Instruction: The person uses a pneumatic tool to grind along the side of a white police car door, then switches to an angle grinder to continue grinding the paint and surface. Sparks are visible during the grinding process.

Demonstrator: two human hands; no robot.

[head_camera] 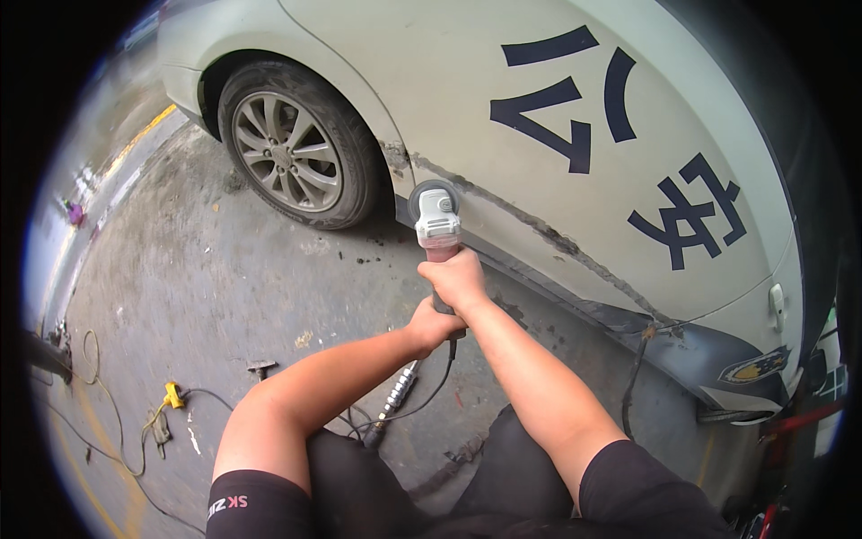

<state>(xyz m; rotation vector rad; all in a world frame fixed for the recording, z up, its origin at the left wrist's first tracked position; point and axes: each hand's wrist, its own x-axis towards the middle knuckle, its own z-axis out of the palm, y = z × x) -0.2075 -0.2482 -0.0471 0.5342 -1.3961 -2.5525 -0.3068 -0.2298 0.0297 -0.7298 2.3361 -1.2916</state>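
Both hands hold an angle grinder (439, 219) with a pale gear head, its disc at the lower part of a white car's door (471, 121). My right hand (459, 275) grips the body just behind the head. My left hand (432, 328) is closed around the rear of the handle, where a cord leaves it. Whether the disc touches the panel, I cannot tell. A rough, scraped dent line (545, 232) runs along the door, with dark characters above it. The wheel (289, 151) stands left of the grinder.
On the concrete floor (202, 283) lie a yellow cord connector (174, 395), trailing cables, a dark metal tool (262, 367) and a ribbed silver tool (399, 394) near my knees. A dark cable (633, 384) hangs by the door's lower right end.
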